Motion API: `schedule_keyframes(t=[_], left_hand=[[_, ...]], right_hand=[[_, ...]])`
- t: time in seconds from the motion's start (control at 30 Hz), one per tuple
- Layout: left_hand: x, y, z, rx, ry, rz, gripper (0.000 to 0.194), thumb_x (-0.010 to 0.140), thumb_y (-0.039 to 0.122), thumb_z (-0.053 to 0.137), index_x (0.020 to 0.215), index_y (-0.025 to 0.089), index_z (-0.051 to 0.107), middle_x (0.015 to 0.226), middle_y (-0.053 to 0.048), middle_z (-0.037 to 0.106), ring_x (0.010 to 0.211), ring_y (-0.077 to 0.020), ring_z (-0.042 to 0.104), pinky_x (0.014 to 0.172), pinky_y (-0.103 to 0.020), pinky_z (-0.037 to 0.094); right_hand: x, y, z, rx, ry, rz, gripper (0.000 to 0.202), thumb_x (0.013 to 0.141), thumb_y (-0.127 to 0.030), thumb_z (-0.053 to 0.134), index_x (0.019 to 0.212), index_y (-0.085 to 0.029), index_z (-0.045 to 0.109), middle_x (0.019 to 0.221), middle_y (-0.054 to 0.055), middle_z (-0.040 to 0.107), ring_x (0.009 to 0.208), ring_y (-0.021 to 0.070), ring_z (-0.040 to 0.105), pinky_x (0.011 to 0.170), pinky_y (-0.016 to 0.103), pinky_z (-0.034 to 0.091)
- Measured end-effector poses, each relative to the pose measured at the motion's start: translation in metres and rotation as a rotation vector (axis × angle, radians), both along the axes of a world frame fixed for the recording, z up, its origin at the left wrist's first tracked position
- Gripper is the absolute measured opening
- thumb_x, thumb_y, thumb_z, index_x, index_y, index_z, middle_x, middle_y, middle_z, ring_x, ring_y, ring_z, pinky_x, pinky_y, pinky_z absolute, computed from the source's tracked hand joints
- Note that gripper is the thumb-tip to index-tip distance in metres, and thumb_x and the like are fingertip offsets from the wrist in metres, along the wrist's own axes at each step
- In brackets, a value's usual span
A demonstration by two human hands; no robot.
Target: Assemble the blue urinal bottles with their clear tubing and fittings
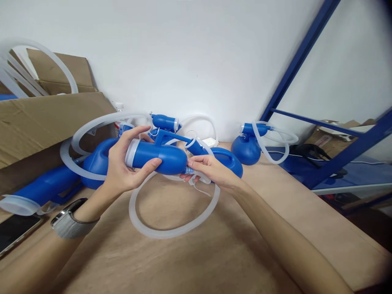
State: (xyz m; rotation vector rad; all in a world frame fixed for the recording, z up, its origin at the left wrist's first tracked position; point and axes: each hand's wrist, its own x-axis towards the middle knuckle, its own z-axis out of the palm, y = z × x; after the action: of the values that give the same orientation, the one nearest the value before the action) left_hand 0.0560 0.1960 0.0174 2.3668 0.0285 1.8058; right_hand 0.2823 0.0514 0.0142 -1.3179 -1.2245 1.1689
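Note:
In front of me I hold a blue plastic urinal cup (159,158) level, its white rim toward the left and its rounded end toward the right. My left hand (125,163) is wrapped round the rim end, thumb on the near side. At the rounded end my right hand (211,169) pinches the hose connector (189,170); its fingertips partly hide the joint. A clear ribbed hose (171,234) loops down below the cup onto the table. Behind my right hand lies a blue urinal bottle (229,161) with a handle.
More blue urinals with hoses stand at the wall, one urinal (246,149) at the right. At the left are a cardboard box (55,122) with hoses, another blue urinal cup (45,185) and a phone (18,230). A blue metal frame (300,53) rises at the right.

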Motion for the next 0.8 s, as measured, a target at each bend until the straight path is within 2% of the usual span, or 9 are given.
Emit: schedule_keyframes(t=[0.1,0.17,0.27,0.37,0.5,0.6,0.7,0.8], left_hand=[[-0.001,0.001,0.000,0.003,0.017,0.012,0.065,0.085,0.042,0.086,0.143,0.022,0.065,0.103,-0.006,0.076,0.089,-0.0236,0.073,0.086,-0.040,0.060],[-0.002,0.002,0.000,-0.003,0.004,0.017,0.064,0.085,0.043,0.086,0.142,0.022,0.065,0.102,-0.005,0.076,0.087,-0.0229,0.072,0.084,-0.038,0.059],[-0.002,0.004,0.000,-0.018,-0.024,0.028,0.063,0.084,0.044,0.085,0.140,0.022,0.067,0.100,-0.004,0.077,0.085,-0.0222,0.071,0.082,-0.038,0.058],[-0.002,0.005,0.000,-0.036,-0.018,0.033,0.063,0.085,0.044,0.085,0.141,0.021,0.067,0.101,-0.005,0.077,0.087,-0.0227,0.072,0.085,-0.039,0.058],[-0.003,0.005,0.002,-0.038,0.006,0.038,0.064,0.086,0.043,0.087,0.141,0.020,0.066,0.101,-0.005,0.075,0.086,-0.0234,0.071,0.084,-0.041,0.058],[-0.005,0.004,0.002,-0.100,0.037,0.067,0.057,0.091,0.047,0.081,0.142,0.027,0.065,0.102,-0.004,0.074,0.090,-0.0259,0.072,0.086,-0.046,0.060],[-0.012,0.005,-0.007,-0.184,0.096,0.112,0.057,0.092,0.050,0.080,0.144,0.032,0.064,0.106,-0.004,0.075,0.095,-0.0286,0.074,0.090,-0.049,0.062],[-0.028,0.010,-0.027,-0.314,0.225,0.103,0.069,0.087,0.054,0.085,0.147,0.029,0.062,0.106,-0.006,0.077,0.094,-0.0294,0.077,0.083,-0.045,0.066]], right_hand=[[0.003,0.001,-0.003,0.007,-0.031,-0.013,0.031,0.097,-0.050,0.078,0.103,-0.020,0.083,0.098,0.008,0.084,0.086,0.0179,0.079,0.067,0.024,0.057],[0.005,0.001,-0.005,0.053,-0.048,-0.001,0.035,0.097,-0.050,0.078,0.117,-0.022,0.082,0.108,0.009,0.084,0.092,0.0193,0.080,0.072,0.026,0.060],[0.008,0.001,-0.008,0.144,-0.082,0.021,0.056,0.090,-0.050,0.085,0.140,-0.028,0.074,0.126,0.009,0.081,0.107,0.0222,0.079,0.085,0.033,0.063],[0.008,0.003,-0.011,0.209,-0.163,-0.003,0.058,0.082,-0.051,0.092,0.133,-0.026,0.078,0.123,0.008,0.081,0.111,0.0240,0.077,0.096,0.039,0.062],[0.006,0.006,-0.015,0.240,-0.203,-0.082,0.048,0.079,-0.054,0.092,0.112,-0.021,0.083,0.107,0.008,0.082,0.100,0.0232,0.078,0.096,0.040,0.062],[0.005,0.004,-0.016,0.253,-0.265,-0.066,0.059,0.085,-0.056,0.088,0.134,-0.025,0.076,0.114,0.008,0.081,0.106,0.0240,0.077,0.099,0.041,0.060],[0.010,0.000,-0.014,0.307,-0.501,-0.111,0.069,0.089,-0.059,0.085,0.148,-0.029,0.067,0.129,0.010,0.078,0.123,0.0294,0.072,0.106,0.047,0.056],[0.025,-0.004,-0.012,0.422,-0.881,-0.175,0.056,0.095,-0.064,0.075,0.139,-0.030,0.074,0.146,0.011,0.070,0.141,0.0353,0.059,0.121,0.056,0.046]])
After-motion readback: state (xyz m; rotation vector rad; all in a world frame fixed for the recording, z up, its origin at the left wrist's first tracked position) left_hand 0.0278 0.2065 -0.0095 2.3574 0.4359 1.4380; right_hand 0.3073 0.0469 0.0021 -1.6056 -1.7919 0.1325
